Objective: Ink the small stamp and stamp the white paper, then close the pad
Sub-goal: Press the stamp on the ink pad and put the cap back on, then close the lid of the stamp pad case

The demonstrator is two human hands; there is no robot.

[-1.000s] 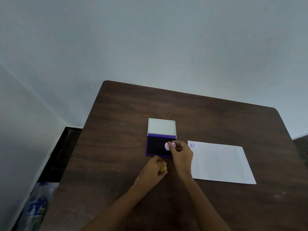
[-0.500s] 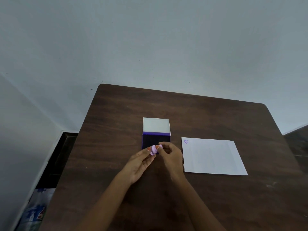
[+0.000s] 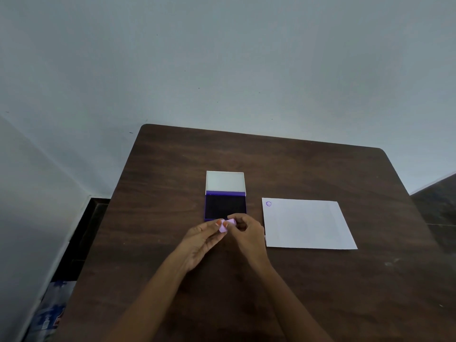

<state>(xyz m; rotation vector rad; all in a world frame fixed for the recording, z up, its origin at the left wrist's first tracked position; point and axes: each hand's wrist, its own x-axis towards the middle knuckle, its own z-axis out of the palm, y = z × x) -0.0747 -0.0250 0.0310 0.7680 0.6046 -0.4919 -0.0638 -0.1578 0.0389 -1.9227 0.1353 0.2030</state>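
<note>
The small lilac stamp [image 3: 227, 226] is pinched between the fingertips of my left hand [image 3: 202, 239] and my right hand [image 3: 248, 236], just in front of the near edge of the ink pad [image 3: 225, 206]. The pad lies open, its dark ink surface exposed and its white lid [image 3: 225, 180] folded back flat behind it. To the right lies the white paper [image 3: 307, 224], with one round purple stamp mark [image 3: 269, 204] in its far left corner.
All of this rests on a dark brown wooden table [image 3: 172, 169] pushed against a pale wall. Left of the table, on the floor, lies a blue and white plastic package [image 3: 49, 314].
My right hand lifted the stamp off the ink pad and drew it toward me. My left hand came up and took hold of the stamp too.
</note>
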